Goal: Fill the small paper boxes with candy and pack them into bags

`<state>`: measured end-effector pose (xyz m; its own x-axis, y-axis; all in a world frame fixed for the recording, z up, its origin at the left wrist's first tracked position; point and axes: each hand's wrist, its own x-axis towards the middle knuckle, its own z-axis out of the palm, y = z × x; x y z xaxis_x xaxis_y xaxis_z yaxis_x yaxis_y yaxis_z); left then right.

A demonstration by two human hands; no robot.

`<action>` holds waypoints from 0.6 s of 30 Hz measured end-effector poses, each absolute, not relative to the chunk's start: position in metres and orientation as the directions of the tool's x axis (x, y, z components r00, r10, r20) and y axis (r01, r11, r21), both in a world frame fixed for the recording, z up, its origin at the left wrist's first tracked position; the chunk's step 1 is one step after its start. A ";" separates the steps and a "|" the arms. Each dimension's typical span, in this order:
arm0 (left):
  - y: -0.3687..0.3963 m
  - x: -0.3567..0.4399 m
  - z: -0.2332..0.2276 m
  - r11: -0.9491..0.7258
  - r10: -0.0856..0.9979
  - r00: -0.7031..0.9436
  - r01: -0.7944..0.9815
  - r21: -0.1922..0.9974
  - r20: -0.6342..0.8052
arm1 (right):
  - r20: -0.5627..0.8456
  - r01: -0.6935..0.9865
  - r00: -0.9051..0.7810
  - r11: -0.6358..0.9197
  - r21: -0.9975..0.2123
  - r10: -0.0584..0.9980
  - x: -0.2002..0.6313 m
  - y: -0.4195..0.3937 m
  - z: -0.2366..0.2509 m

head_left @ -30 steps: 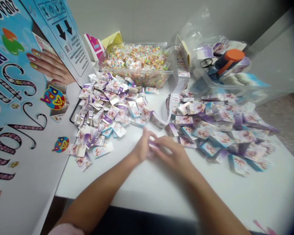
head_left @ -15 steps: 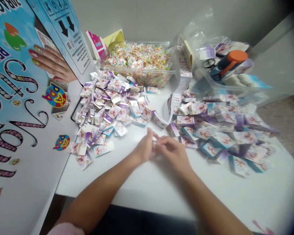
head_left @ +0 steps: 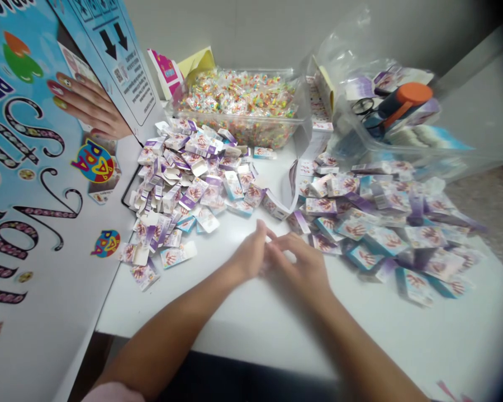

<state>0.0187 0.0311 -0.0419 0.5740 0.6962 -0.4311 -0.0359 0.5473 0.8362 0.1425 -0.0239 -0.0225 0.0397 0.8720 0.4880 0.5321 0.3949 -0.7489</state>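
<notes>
Head view: left hand (head_left: 251, 254) and right hand (head_left: 305, 262) meet fingertip to fingertip low over the white desk (head_left: 243, 318) — fingers pinched together around something small between them, mostly hidden, cannot tell what. Loose heap of small purple-and-white printed cardboard boxes (head_left: 188, 178) lies just behind the left hand; a second flatter spread of the same boxes (head_left: 385, 223) sits beside the right hand. Clear plastic tub of multicoloured packets (head_left: 238, 106) at the back — big blue printed carton (head_left: 33, 167) leans at left.

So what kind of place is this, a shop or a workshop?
Probably a small packing bench: heaps of little printed cartons on a white table, a clear tub of colourful packets, and a big printed shipping carton.
</notes>
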 end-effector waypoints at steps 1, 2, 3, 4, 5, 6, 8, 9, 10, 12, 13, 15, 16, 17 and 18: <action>0.032 0.019 -0.042 0.552 0.699 0.569 -0.047 0.832 -0.432 | 0.501 0.547 0.037 0.402 -0.734 0.865 0.142 -0.025 -0.024; 0.033 0.019 -0.043 0.556 0.707 0.560 -0.060 0.829 -0.433 | 0.519 0.561 0.035 0.413 -0.718 0.854 0.142 -0.025 -0.025; 0.034 0.019 -0.043 0.559 0.717 0.545 -0.076 0.826 -0.435 | 0.533 0.570 0.028 0.425 -0.704 0.846 0.141 -0.026 -0.027; 0.036 0.018 -0.043 0.561 0.728 0.528 -0.092 0.823 -0.437 | 0.540 0.574 0.020 0.432 -0.696 0.842 0.140 -0.027 -0.028; 0.037 0.018 -0.043 0.563 0.737 0.514 -0.106 0.820 -0.440 | 0.537 0.573 0.010 0.435 -0.694 0.843 0.139 -0.028 -0.030; 0.038 0.018 -0.043 0.564 0.743 0.503 -0.117 0.817 -0.441 | 0.527 0.569 0.001 0.433 -0.700 0.850 0.138 -0.028 -0.031; 0.038 0.019 -0.042 0.563 0.747 0.506 -0.134 0.816 -0.432 | 0.485 0.553 -0.003 0.405 -0.728 0.875 0.138 -0.029 -0.031; 0.038 0.019 -0.042 0.561 0.742 0.520 -0.138 0.816 -0.422 | 0.458 0.546 0.006 0.381 -0.746 0.889 0.137 -0.029 -0.030; 0.037 0.020 -0.042 0.559 0.736 0.539 -0.143 0.817 -0.409 | 0.433 0.537 0.024 0.354 -0.766 0.901 0.138 -0.029 -0.029; 0.035 0.021 -0.043 0.555 0.718 0.588 -0.160 0.817 -0.372 | 0.364 0.495 0.096 0.273 -0.825 0.926 0.139 -0.030 -0.025; 0.034 0.021 -0.043 0.544 0.712 0.610 -0.168 0.822 -0.347 | 0.317 0.442 0.148 0.224 -0.868 0.937 0.141 -0.030 -0.023; 0.033 0.020 -0.043 0.476 0.728 0.626 -0.168 0.863 -0.279 | 0.222 0.263 0.302 0.143 -0.954 0.927 0.147 -0.030 -0.018; 0.033 0.020 -0.043 0.425 0.743 0.623 -0.155 0.892 -0.246 | 0.193 0.157 0.410 0.139 -0.978 0.892 0.152 -0.029 -0.016; 0.033 0.019 -0.042 0.375 0.757 0.616 -0.133 0.918 -0.220 | 0.185 0.065 0.532 0.178 -0.982 0.826 0.158 -0.028 -0.013; 0.034 0.018 -0.042 0.333 0.768 0.607 -0.107 0.937 -0.203 | 0.191 0.003 0.650 0.249 -0.968 0.735 0.164 -0.027 -0.010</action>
<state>0.0178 0.0338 -0.0417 0.6075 0.7679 -0.2034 -0.1073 0.3331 0.9368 0.1641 -0.0270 -0.0096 0.6501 0.7354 0.1914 0.0029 0.2494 -0.9684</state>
